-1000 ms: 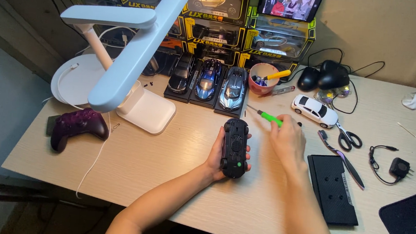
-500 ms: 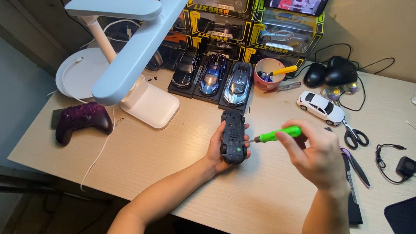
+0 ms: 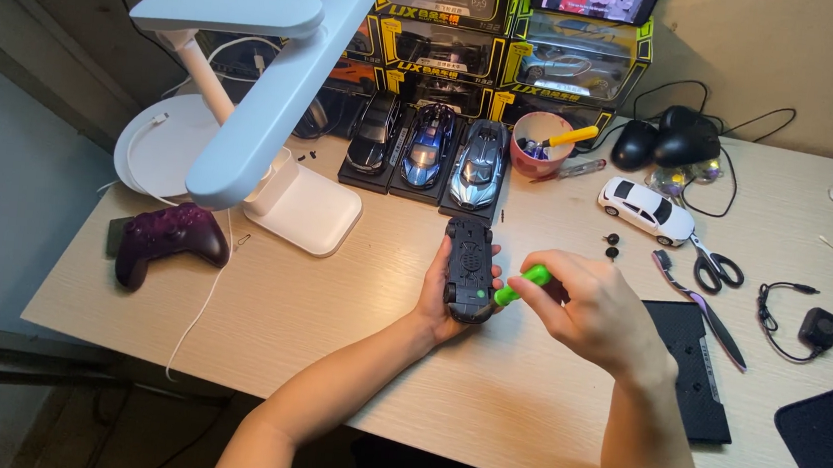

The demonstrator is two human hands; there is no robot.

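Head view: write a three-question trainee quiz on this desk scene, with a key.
1. True or false: the left hand grips the black model car, turned underside up.
2. The green-handled screwdriver in the right hand has its tip at the car's: A) near end, B) far end, C) roof.
3. Which thing lies left of the white desk lamp's base?

Key
1. True.
2. A.
3. The dark purple game controller, on the light wooden table.

The right hand has lifted the green screwdriver off the desk and brought its tip against the black toy car.
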